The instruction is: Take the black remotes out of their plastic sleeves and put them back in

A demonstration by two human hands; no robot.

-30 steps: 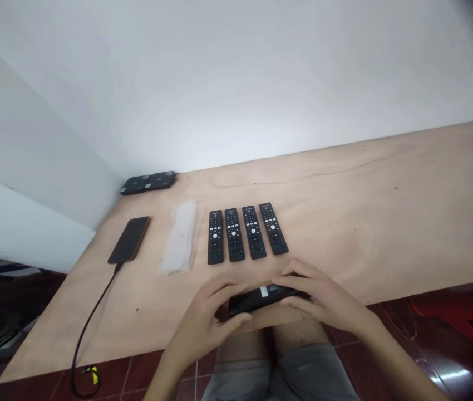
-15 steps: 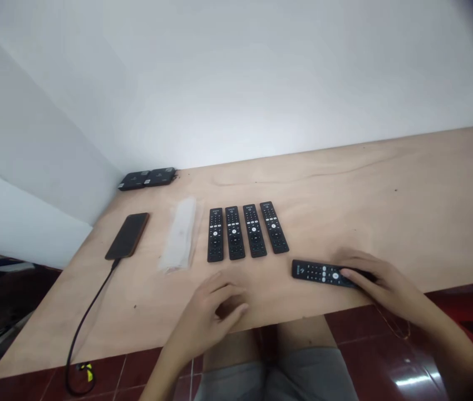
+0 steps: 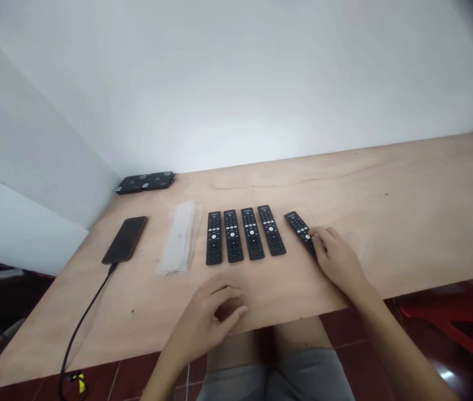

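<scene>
My right hand (image 3: pixel 336 256) grips a black remote control (image 3: pixel 297 223) by its lower half, which the fingers partly hide. It lies slanted on the wooden table (image 3: pixel 387 234), its top pointing away and to the left. To its left, several more black remote controls (image 3: pixel 252 245) form a row, side by side, button faces up. My left hand (image 3: pixel 213 312) rests near the table's front edge, below that row; its fingers are curved and apart, holding nothing.
Left of the row lies a white plastic sleeve (image 3: pixel 178 239). Farther left is a smartphone (image 3: pixel 124 239) with a black cable (image 3: pixel 84 317) running over the front edge. Two black boxes (image 3: pixel 158 180) sit by the wall at the back left. A red stool (image 3: pixel 449 317) shows below the table at right.
My right hand has moved left and away from me, turning the held remote from nearly sideways to a slant beside the row. My left hand has stayed in place.
</scene>
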